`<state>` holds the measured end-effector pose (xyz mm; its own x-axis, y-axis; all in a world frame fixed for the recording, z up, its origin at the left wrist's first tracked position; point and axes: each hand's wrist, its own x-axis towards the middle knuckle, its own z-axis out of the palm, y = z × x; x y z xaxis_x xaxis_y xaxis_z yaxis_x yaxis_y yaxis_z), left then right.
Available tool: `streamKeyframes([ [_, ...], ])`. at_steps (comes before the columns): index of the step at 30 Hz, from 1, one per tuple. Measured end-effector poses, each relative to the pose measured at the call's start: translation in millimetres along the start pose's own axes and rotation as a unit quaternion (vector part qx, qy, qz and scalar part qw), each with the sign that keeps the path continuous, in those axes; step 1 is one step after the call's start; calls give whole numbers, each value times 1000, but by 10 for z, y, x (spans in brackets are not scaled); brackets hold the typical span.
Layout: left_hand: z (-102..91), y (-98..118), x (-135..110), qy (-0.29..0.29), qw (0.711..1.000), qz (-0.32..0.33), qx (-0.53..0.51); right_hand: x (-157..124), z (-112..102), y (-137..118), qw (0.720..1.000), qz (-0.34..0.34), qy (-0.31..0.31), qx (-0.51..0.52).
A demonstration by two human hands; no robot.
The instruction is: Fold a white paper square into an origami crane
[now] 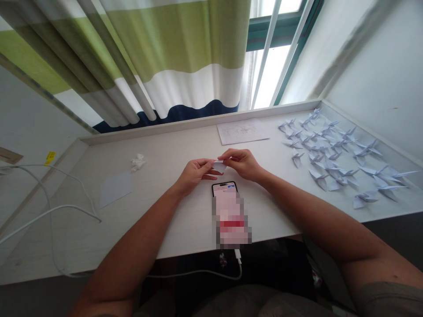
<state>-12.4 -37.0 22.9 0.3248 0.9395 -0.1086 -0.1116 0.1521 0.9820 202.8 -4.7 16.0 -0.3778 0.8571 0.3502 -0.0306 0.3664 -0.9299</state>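
left hand (197, 171) and right hand (243, 163) hold folded paper (219, 167); paper cranes (332, 155) lie along the right edge of the worktop (165, 154).

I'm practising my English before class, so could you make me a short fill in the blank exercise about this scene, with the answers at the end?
1. The left hand and right hand hold a small folded paper coloured ____.
2. The folded paper birds lie on the person's ____ side of the table.
3. Of the phone and the printed sheet, nearer the person's body is the ____.
4. The striped curtain has a bottom band of dark ____.

Missing words: white; right; phone; blue.
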Motion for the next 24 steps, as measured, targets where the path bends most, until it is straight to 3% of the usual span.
streamKeyframes([
  [11, 15, -31, 8, 10, 999, 25, 19, 19, -26, -19, 995, 87, 3, 55],
  [24, 74, -18, -9, 27, 999, 9, 28, 12, -3, 31, 998, 46, 2, -38],
])
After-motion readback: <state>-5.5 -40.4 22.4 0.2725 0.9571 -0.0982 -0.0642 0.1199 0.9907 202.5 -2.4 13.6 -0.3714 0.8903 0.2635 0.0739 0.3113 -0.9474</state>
